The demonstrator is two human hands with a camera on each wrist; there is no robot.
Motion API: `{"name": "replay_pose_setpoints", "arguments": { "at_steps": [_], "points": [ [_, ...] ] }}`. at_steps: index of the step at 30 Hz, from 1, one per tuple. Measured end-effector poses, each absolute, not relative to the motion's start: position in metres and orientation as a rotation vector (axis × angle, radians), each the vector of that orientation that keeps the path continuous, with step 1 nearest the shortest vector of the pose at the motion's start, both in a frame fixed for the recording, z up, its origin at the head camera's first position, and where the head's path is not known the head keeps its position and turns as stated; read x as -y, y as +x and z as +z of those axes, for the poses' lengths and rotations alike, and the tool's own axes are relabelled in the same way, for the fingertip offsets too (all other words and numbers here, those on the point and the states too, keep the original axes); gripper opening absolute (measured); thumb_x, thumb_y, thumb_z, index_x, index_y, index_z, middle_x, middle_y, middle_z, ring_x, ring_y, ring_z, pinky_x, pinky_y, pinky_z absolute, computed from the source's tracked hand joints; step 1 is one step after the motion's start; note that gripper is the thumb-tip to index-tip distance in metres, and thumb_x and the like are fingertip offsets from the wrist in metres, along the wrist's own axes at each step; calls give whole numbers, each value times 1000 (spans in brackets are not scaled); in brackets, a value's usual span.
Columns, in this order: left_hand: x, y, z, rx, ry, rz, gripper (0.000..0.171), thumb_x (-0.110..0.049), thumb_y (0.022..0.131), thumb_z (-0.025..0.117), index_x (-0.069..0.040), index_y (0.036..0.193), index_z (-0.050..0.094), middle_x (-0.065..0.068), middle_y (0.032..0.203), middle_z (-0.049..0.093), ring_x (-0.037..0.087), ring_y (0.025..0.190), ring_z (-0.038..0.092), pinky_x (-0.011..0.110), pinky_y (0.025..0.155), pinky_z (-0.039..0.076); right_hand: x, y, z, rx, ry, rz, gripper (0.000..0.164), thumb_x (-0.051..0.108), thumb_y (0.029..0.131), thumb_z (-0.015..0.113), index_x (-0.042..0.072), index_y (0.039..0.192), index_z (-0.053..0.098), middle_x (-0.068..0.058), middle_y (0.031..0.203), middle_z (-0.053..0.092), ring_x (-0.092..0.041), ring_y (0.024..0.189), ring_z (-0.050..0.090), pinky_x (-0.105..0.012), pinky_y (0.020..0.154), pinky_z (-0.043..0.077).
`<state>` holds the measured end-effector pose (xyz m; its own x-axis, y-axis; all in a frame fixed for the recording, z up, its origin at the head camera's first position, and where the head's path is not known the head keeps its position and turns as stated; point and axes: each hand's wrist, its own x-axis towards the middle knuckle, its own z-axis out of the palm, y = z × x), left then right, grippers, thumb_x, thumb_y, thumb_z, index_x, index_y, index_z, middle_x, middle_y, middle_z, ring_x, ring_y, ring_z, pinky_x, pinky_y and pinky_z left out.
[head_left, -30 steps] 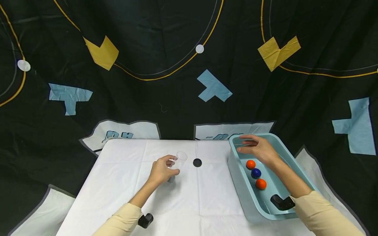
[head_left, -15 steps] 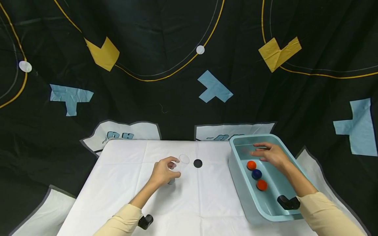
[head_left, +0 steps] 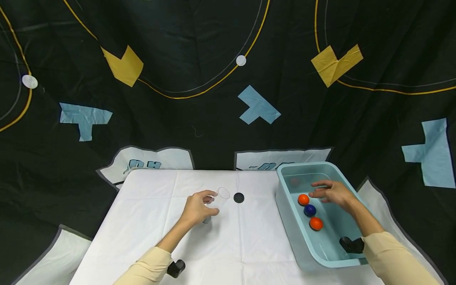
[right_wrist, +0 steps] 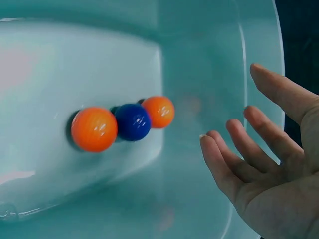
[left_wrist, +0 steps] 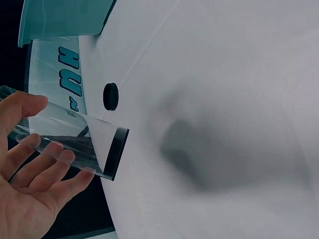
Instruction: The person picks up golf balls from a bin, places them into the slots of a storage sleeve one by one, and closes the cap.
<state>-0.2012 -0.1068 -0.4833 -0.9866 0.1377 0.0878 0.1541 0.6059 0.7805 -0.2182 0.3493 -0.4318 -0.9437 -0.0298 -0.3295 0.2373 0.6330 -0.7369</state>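
My left hand (head_left: 196,206) grips a clear tube-shaped container (left_wrist: 79,132) with a black base (left_wrist: 117,154). The head view shows its round rim angled toward the right; in the left wrist view thumb and fingers curl around its wall. It appears to contain nothing. A black round lid (head_left: 238,197) lies on the white table just right of it. My right hand (head_left: 334,194) hovers inside the light blue tub (head_left: 290,233), fingers relaxed and holding nothing. Below it are two orange balls (right_wrist: 94,129) and a dark blue ball (right_wrist: 133,122), in a row on the tub's floor.
The white-covered table (head_left: 213,253) bears the tub on its right side. A black curtain (head_left: 199,130) with yellow and blue patches hangs behind it. The tub's raised walls surround the balls.
My right hand has moved right and down within the tub, from its far left corner toward the middle. The left hand and the container barely shift; the balls lie as before.
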Motion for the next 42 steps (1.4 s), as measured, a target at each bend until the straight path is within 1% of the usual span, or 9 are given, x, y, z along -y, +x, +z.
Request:
{"name": "replay_pose_setpoints", "arguments": {
  "at_steps": [7, 12, 18, 24, 29, 34, 36, 39, 42],
  "points": [
    [106, -201, -483, 2802, -253, -1372, 43, -11, 69, 87, -11, 110, 75, 15, 105, 77, 31, 101, 74, 44, 88, 59, -367, -220, -442, -2493, 173, -1148, 71, 37, 89, 77, -5, 141, 52, -31, 140, 55, -43, 121, 62, -59, 101, 49],
    [106, -201, -483, 2814, -244, -1391, 41, -10, 68, 88, -11, 108, 75, 12, 104, 77, 29, 100, 74, 42, 88, 59, -375, -219, -449, -2482, 191, -1090, 63, 31, 90, 77, -8, 134, 56, -28, 128, 64, -48, 117, 61, -57, 98, 52],
    [106, -201, -483, 2828, -242, -1376, 41, -10, 68, 88, -10, 108, 75, 16, 105, 77, 30, 100, 74, 43, 88, 59, -375, -218, -458, -2439, 300, -1095, 56, 34, 89, 77, -5, 126, 64, -30, 133, 60, -49, 117, 59, -54, 96, 55],
    [106, -200, -485, 2824, -238, -1386, 41, -10, 68, 88, -9, 108, 75, 16, 104, 77, 30, 100, 74, 44, 88, 59, -372, -221, -464, -2409, 327, -1070, 41, 33, 93, 74, -3, 114, 73, -26, 127, 66, -49, 116, 60, -51, 94, 56],
    [106, -199, -486, 2820, -239, -1379, 41, -10, 68, 87, -9, 107, 75, 16, 103, 77, 29, 98, 74, 44, 87, 59, -370, -220, -470, -2423, 352, -985, 41, 34, 92, 74, -5, 106, 75, -29, 116, 67, -40, 100, 69, -46, 88, 59],
    [106, -198, -487, 2804, -229, -1387, 40, -9, 67, 87, -10, 105, 75, 14, 101, 77, 28, 96, 74, 43, 86, 59, -367, -217, -474, -2421, 486, -962, 35, 35, 90, 76, 2, 79, 72, -18, 91, 64, -26, 79, 68, -39, 78, 61],
    [106, -199, -487, 2800, -224, -1400, 40, -8, 66, 87, -10, 105, 75, 14, 101, 77, 28, 96, 74, 43, 86, 59, -366, -217, -475, -2392, 523, -970, 36, 35, 90, 76, 0, 85, 70, -20, 94, 64, -27, 80, 68, -39, 79, 61],
    [105, -199, -487, 2804, -225, -1394, 40, -7, 67, 87, -9, 105, 75, 15, 101, 77, 29, 96, 74, 43, 85, 59, -366, -218, -477, -2316, 529, -978, 50, 33, 92, 74, -13, 111, 64, -32, 112, 64, -33, 90, 70, -41, 85, 60],
    [106, -199, -486, 2811, -229, -1378, 40, -8, 68, 87, -8, 105, 75, 16, 100, 77, 29, 96, 74, 43, 85, 59, -368, -219, -482, -2234, 538, -997, 60, 31, 94, 71, -17, 125, 55, -33, 117, 64, -33, 93, 70, -40, 88, 60]
  ]
}}
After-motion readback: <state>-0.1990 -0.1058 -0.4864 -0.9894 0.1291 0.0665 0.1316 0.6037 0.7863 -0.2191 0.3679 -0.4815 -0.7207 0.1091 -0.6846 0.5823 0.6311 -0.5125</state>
